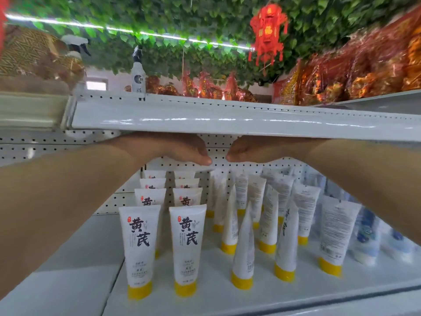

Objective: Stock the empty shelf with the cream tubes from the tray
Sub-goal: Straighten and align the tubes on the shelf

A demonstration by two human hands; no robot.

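White cream tubes with yellow caps stand cap-down on the white shelf (75, 252). Two neat rows on the left face me with black characters, the front ones being a left tube (139, 249) and a right tube (188, 245). To the right stand several more tubes (245, 249), turned at mixed angles. My left hand (180, 149) and my right hand (255, 149) reach deep under the upper shelf, thumbs almost meeting above the back tubes. Their fingers are hidden, and I see no tube in either hand. No tray is in view.
The upper shelf's front edge (227, 120) hangs just above my hands. A perforated back panel (57, 142) closes the rear. Blue and white bottles (366, 238) stand at the far right. The shelf's left part is bare. A spray bottle (138, 74) and red packages (341, 71) sit on top.
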